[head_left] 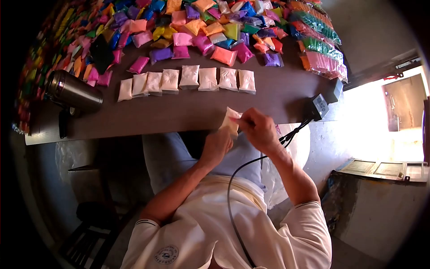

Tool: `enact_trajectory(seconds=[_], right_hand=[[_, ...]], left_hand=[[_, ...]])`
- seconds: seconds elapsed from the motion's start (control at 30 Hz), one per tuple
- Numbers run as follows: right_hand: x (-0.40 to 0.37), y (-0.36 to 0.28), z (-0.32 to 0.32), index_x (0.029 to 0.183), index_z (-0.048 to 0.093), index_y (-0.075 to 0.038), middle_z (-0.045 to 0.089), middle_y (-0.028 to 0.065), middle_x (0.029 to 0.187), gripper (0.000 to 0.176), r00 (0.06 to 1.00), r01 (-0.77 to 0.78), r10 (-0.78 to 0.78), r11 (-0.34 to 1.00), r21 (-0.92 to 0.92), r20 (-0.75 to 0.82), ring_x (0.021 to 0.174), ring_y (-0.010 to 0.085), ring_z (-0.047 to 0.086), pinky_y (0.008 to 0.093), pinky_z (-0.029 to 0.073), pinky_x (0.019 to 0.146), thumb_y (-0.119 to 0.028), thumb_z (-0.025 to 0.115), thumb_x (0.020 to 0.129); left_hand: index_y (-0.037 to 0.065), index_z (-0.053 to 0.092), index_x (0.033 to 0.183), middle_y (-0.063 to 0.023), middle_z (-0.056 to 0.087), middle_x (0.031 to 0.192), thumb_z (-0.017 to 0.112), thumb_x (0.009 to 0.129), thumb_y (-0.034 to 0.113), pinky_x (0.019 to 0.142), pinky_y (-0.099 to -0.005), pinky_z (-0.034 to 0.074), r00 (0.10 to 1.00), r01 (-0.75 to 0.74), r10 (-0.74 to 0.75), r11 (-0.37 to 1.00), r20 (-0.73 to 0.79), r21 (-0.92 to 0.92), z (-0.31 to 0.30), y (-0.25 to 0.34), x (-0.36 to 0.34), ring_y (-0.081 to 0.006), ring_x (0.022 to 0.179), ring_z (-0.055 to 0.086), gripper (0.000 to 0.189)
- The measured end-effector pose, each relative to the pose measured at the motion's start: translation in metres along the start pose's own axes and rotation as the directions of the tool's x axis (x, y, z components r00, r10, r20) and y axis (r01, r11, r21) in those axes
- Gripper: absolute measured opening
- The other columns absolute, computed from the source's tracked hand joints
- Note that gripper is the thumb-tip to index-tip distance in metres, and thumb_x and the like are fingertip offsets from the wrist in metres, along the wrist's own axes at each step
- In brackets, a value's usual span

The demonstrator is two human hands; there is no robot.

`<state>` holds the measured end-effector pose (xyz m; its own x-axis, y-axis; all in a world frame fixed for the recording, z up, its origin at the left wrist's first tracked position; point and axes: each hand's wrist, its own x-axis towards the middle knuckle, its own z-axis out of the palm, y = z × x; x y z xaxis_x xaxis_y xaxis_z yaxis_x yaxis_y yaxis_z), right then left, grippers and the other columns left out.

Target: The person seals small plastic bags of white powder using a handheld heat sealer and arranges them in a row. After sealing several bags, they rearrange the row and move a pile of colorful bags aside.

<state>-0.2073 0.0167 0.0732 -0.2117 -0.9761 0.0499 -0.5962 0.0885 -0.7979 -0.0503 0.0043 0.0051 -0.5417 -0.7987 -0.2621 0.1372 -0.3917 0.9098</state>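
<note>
At the near edge of the brown table (179,114), holding a small white packet (231,122) just above the lap, cupping its lower end with the left hand (216,145) and nipping its top corner with the closed fingers of the right hand (259,130). Seemingly working at the packet's mouth, folding or pressing it. Calling next, by the look of it, for a steady, level pinch and a free place beside the row of white packets (189,79). Leaving the heap of coloured packets (197,31), the steel flask (74,92) and the black corded box (320,106) untouched.
</note>
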Motion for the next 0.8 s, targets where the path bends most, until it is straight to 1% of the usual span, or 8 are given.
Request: enact_trajectory(seconds=[0.07,0.2,0.3,0.43,0.5,0.6,0.67,0.8], right_hand=[[-0.001,-0.003,0.007,0.074,0.053,-0.004,0.059,0.0131,0.065,0.018,0.957,0.279,-0.288,0.909,-0.31,0.016,0.059,0.0295,0.059,0.0377,0.045,0.053,-0.014,0.066,0.08],[0.005,-0.009,0.009,0.076,0.051,-0.004,0.059,0.0137,0.066,0.013,0.928,0.354,-0.372,0.847,-0.397,0.033,0.061,0.0357,0.058,0.046,0.044,0.055,-0.012,0.059,0.08],[0.003,-0.016,0.01,0.076,0.05,-0.003,0.061,0.0133,0.072,0.013,0.933,0.323,-0.359,0.818,-0.477,0.017,0.065,0.0358,0.059,0.0462,0.044,0.056,-0.013,0.057,0.08],[0.001,-0.023,0.015,0.079,0.05,-0.003,0.063,0.0149,0.076,0.015,0.987,0.149,-0.161,0.839,-0.523,0.021,0.072,0.0352,0.061,0.0452,0.046,0.06,-0.016,0.057,0.081],[0.002,-0.022,0.021,0.079,0.05,-0.003,0.063,0.0155,0.077,0.015,0.992,0.112,-0.126,0.833,-0.541,0.011,0.074,0.0351,0.061,0.0453,0.046,0.062,-0.017,0.056,0.082],[0.002,-0.016,0.025,0.08,0.055,-0.003,0.063,0.0146,0.074,0.02,0.984,0.104,-0.166,0.84,-0.533,-0.069,0.074,0.035,0.062,0.0459,0.047,0.063,-0.023,0.058,0.082],[0.007,-0.004,0.007,0.076,0.059,-0.003,0.06,0.0149,0.068,0.03,0.999,-0.008,0.02,0.959,-0.283,0.039,0.067,0.0331,0.06,0.0418,0.045,0.059,-0.032,0.066,0.08],[0.011,-0.003,-0.021,0.083,0.066,-0.006,0.064,0.0134,0.074,0.019,0.995,-0.08,0.093,0.961,-0.263,0.038,0.071,0.0322,0.063,0.0404,0.048,0.064,-0.025,0.062,0.081]], left_hand=[[0.007,0.042,0.063,0.0005,0.039,0.05,0.043,0.098,0.03,0.043,-0.0252,0.031,1.0,-0.031,0.031,0.999,-0.001,0.035,0.002,-0.004,0.004,-0.008,0.045,0.039,0.042],[0.009,0.039,0.06,0.0016,0.034,0.049,0.041,0.099,0.037,0.042,-0.0233,0.03,1.0,-0.027,0.028,0.988,-0.006,0.155,0.005,0.009,0.001,-0.0075,0.045,0.038,0.049],[0.008,0.038,0.058,0.0013,0.035,0.049,0.041,0.099,0.038,0.042,-0.0237,0.03,0.996,-0.085,0.086,0.979,0.002,0.185,0.009,0.018,0.002,-0.0077,0.044,0.038,0.051],[0.008,0.036,0.055,0.0007,0.034,0.048,0.041,0.099,0.04,0.041,-0.0241,0.029,0.999,-0.044,0.045,0.995,-0.011,0.092,0.005,0.005,0.005,-0.0076,0.044,0.038,0.054],[0.009,0.035,0.052,-0.0001,0.035,0.046,0.041,0.098,0.042,0.041,-0.0244,0.029,0.975,-0.21,0.22,0.944,-0.011,0.253,0.005,0.006,0.005,-0.0078,0.043,0.038,0.058],[0.008,0.033,0.05,-0.0008,0.036,0.045,0.042,0.098,0.043,0.041,-0.0245,0.029,0.989,-0.098,0.128,0.937,-0.069,0.337,0.01,0.017,0.002,-0.0079,0.043,0.038,0.06],[0.008,0.033,0.05,-0.0009,0.036,0.045,0.042,0.098,0.042,0.041,-0.0247,0.029,0.974,-0.202,0.224,0.926,-0.033,0.32,0.008,-0.006,0.004,-0.0078,0.043,0.038,0.06],[0.008,0.034,0.05,-0.0007,0.036,0.045,0.042,0.098,0.042,0.04,-0.0247,0.028,0.966,-0.255,0.259,0.953,-0.005,0.161,0.003,-0.015,0.0,-0.0072,0.042,0.037,0.06]])
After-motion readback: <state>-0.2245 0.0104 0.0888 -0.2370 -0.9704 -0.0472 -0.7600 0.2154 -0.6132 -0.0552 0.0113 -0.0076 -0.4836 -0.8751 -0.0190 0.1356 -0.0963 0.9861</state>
